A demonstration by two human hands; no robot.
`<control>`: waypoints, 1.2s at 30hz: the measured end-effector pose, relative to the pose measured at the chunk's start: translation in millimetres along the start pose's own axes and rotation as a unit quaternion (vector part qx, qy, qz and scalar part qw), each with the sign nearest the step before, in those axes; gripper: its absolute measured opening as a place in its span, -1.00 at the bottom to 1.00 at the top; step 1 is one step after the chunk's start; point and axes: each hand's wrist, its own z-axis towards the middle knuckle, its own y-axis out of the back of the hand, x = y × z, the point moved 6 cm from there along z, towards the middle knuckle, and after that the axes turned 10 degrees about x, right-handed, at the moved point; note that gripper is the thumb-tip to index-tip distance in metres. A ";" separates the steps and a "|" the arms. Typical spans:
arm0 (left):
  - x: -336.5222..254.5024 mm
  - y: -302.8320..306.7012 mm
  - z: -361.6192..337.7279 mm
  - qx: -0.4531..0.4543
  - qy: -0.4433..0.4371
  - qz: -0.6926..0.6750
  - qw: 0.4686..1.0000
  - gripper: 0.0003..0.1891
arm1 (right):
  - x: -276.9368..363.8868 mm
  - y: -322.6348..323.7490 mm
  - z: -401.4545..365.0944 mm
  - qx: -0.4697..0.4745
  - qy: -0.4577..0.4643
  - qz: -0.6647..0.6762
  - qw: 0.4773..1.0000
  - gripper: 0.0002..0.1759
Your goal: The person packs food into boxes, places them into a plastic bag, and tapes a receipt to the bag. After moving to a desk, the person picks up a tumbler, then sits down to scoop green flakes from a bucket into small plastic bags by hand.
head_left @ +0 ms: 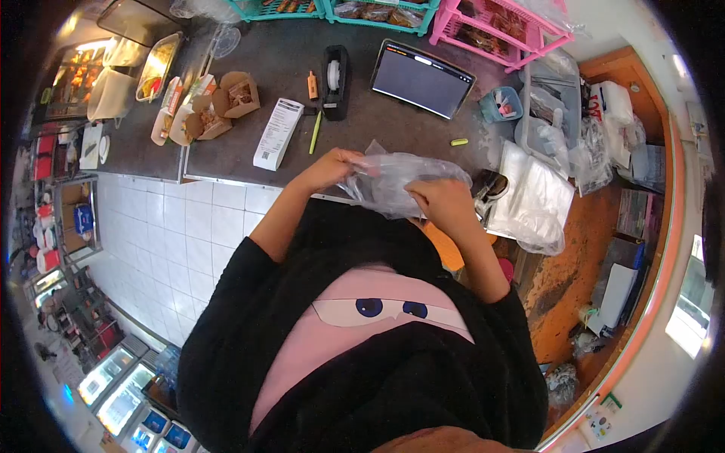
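Note:
A clear plastic bag (389,177) is stretched between my two hands at the front edge of the dark counter. My left hand (332,169) pinches its left side, fingers closed on the film. Over on the right part of the bag, my right hand (445,202) has its fingers curled and closed on the plastic. Beyond the bag lie a long printed receipt (278,136) and a yellow-green pen (315,133). A stack of white plastic bags (532,196) sits to the right of my right hand.
A black tape dispenser (334,83), an orange highlighter (312,85) and a tablet (423,78) stand further back. Open cardboard food boxes (219,109) are at the left. Pink (491,34) and teal baskets (377,15) line the back. A grey bin (545,113) holds wrapped items.

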 end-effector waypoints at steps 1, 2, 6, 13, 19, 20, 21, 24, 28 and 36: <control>-2.4 -4.1 -2.6 0.033 0.023 -0.005 0.999 -0.53 | -5.9 -5.7 2.6 0.000 0.005 -0.021 1.000 -0.73; -5.2 -8.6 -4.4 0.067 0.046 -0.010 0.997 -0.49 | -14.6 -21.7 6.6 -0.024 -0.002 -0.027 0.999 -0.75; -30.9 -22.1 0.7 0.108 -0.021 -0.045 0.993 -0.24 | -23.0 -48.0 13.0 -0.003 0.032 0.001 0.999 -0.75; -25.1 -12.0 5.3 0.094 -0.008 -0.038 0.995 -0.16 | -33.6 80.1 23.9 -0.300 0.009 0.213 0.930 -0.63; -57.3 -2.2 -4.5 0.096 -0.130 -0.048 0.986 -0.27 | -102.0 -13.1 68.0 -0.025 -0.080 0.419 0.904 -0.73; -59.4 0.2 -9.1 0.078 -0.137 -0.047 0.986 -0.32 | -106.3 -12.2 65.1 -0.042 -0.090 0.389 0.916 -0.75; -53.6 7.7 -7.7 0.051 -0.133 -0.052 0.988 -0.39 | -105.3 -2.5 62.0 -0.060 -0.098 0.359 0.926 -0.76; -44.3 22.6 -5.0 -0.052 -0.136 -0.097 0.985 -0.71 | -118.0 -2.4 56.8 -0.062 -0.114 0.342 0.931 -0.77; -25.8 22.8 12.3 -0.181 -0.138 -0.075 0.971 -0.78 | -116.6 8.3 37.0 -0.123 -0.147 0.326 0.926 -0.75; -46.3 -15.4 17.0 -0.080 -0.254 -0.208 0.941 -0.82 | -125.3 15.0 4.5 -0.277 -0.223 0.178 0.917 -0.79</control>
